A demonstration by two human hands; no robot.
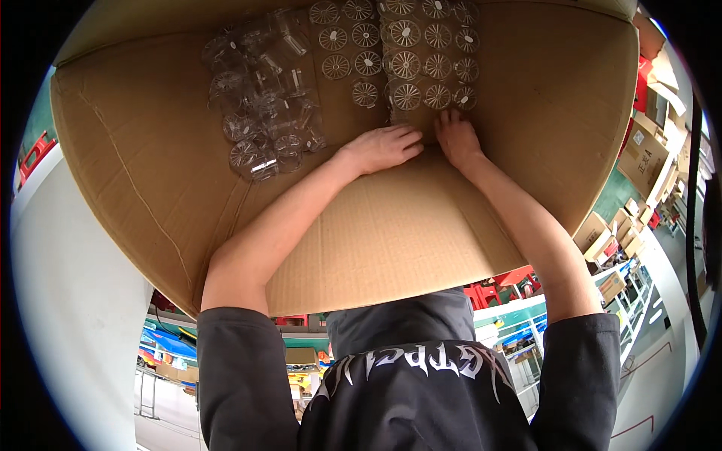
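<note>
Both my arms reach down into a large cardboard box (361, 248). My left hand (383, 149) is just short of the near edge of a stack of clear plastic trays (421, 56), its fingers loosely bent and a little apart. At the same edge, farther right, my right hand (456, 139) has its fingertips against or very close to the trays; the fingers look apart. Rows of round, spoked wheel shapes mark the trays, some with small white ovals. I cannot see either hand gripping an edge.
At the left inside the box lies a jumbled pile of clear plastic pieces (263, 98). More spoked rounds (335, 37) lie between it and the stack. The box walls (128, 150) rise around my forearms. Outside at the right are smaller cartons (643, 154) and red stools.
</note>
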